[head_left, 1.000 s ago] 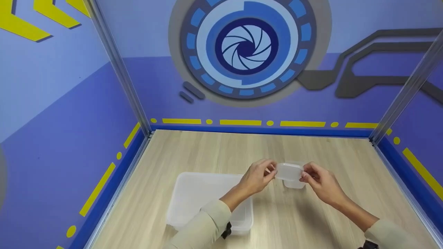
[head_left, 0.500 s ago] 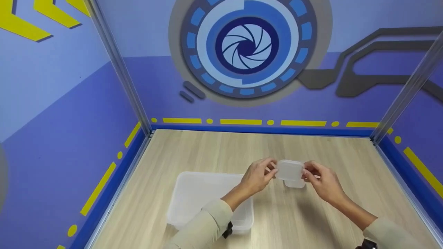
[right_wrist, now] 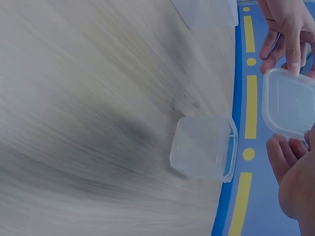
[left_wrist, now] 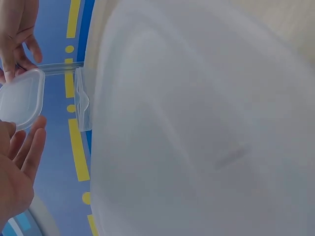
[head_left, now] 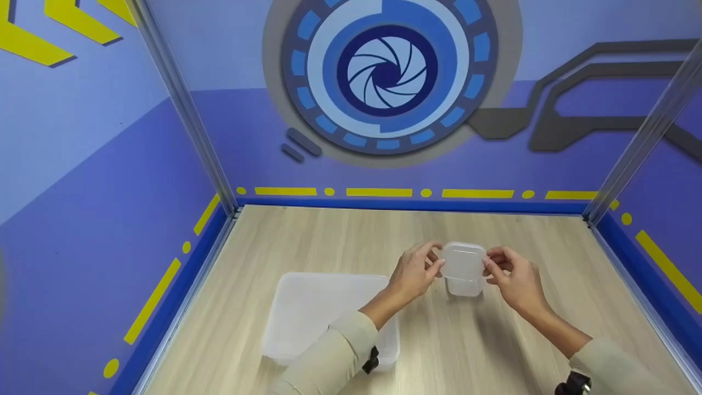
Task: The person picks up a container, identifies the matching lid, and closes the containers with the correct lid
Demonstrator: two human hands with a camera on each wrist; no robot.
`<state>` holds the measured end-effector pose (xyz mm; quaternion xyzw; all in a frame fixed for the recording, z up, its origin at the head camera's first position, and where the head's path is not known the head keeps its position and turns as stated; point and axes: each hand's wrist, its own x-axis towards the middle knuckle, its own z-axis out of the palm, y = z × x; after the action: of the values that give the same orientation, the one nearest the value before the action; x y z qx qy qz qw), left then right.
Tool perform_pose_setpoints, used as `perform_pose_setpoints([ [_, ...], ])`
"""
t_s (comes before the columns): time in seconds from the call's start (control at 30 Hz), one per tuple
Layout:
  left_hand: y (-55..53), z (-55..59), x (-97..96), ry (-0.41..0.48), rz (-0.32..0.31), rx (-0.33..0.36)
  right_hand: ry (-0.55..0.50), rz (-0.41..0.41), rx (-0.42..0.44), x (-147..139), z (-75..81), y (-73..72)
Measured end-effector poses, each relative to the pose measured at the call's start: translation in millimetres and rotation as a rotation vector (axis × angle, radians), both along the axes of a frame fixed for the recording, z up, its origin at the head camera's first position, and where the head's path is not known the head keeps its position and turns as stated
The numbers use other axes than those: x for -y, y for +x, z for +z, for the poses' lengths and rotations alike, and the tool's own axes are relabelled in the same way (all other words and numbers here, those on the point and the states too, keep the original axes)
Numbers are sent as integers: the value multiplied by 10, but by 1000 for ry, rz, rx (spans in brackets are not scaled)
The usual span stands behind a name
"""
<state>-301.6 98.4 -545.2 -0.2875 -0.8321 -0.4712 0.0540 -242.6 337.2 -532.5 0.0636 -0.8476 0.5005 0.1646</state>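
A small translucent plastic lid [head_left: 463, 260] is held up between both hands, its flat face tilted toward the head camera. The left hand [head_left: 415, 271] pinches its left edge with thumb and fingers. On the opposite edge, the right hand [head_left: 516, 278] pinches it the same way. Below and behind the lid, a small clear food container [head_left: 465, 287] stands on the table, partly covered by the lid in the head view. The right wrist view shows this small container [right_wrist: 199, 147] in full, apart from the lid [right_wrist: 289, 103] and both hands.
A large translucent plastic container [head_left: 323, 312] sits at the left on the wooden table [head_left: 329, 236], partly under the left forearm. It fills much of the left wrist view. Blue printed walls [head_left: 230, 126] and metal corner posts [head_left: 184, 104] enclose the table.
Both hands have risen slightly with the lid. The lid has tipped more upright, showing more of its face. The containers stay where they were.
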Motion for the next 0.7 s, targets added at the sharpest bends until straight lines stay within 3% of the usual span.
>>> perform_pose_setpoints([
  [0.37, -38, 51, -165, 100, 86, 65, 33, -83, -41, -28, 50, -95],
  [0.7, -86, 51, -329, 77, 191, 72, 39, -132, -64, -64, 13, -230],
])
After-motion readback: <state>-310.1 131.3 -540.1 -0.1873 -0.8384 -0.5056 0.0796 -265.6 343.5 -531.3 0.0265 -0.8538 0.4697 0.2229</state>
